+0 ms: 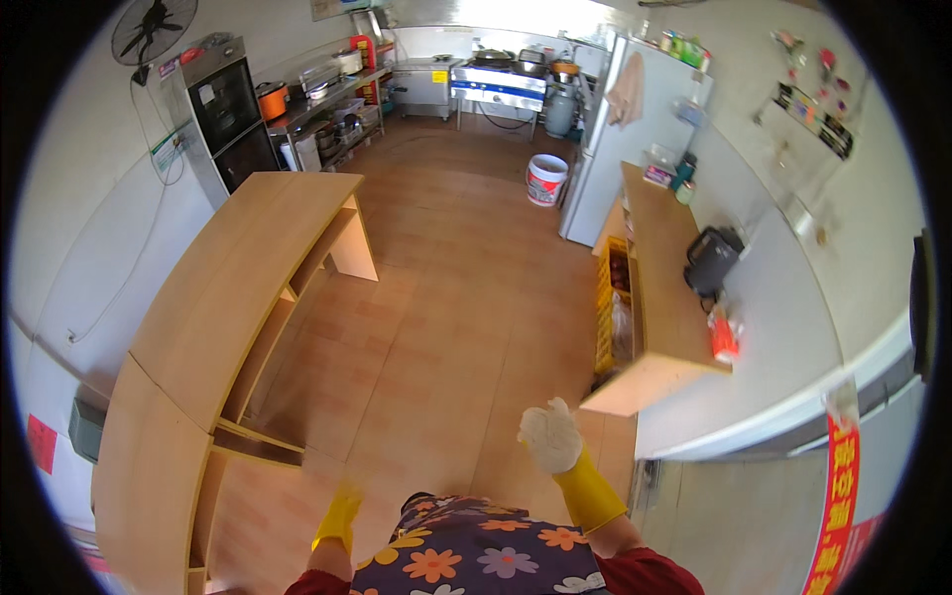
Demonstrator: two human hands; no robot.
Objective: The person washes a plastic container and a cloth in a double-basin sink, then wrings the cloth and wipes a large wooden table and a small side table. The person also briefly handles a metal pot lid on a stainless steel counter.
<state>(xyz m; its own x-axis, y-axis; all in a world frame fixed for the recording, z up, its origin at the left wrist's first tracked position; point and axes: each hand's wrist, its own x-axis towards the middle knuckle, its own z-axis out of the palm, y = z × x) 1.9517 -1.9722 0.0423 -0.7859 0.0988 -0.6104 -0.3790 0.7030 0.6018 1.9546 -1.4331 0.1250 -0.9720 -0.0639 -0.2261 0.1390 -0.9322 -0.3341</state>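
My right hand [583, 484], in a yellow rubber glove, is raised in front of me at the right. It is closed on a crumpled white cloth [551, 437], which hides most of the fingers. My left hand [339, 516], also in a yellow glove, hangs low to the left, over the floor. Motion smears its fingers, and nothing can be made out in it. Nearest to that hand is the long wooden desk [213, 297] with open shelves under its top. A flowered apron [466, 545] covers my front.
To the right stands a wooden counter [659, 248] bearing a dark kettle [712, 260], with yellow crates [607, 297] beneath. Beyond are a fridge [620, 139] and a white bucket [546, 180]. A gas stove [498, 89] and steel shelving [327, 109] line the back. Tiled floor [426, 347] runs between.
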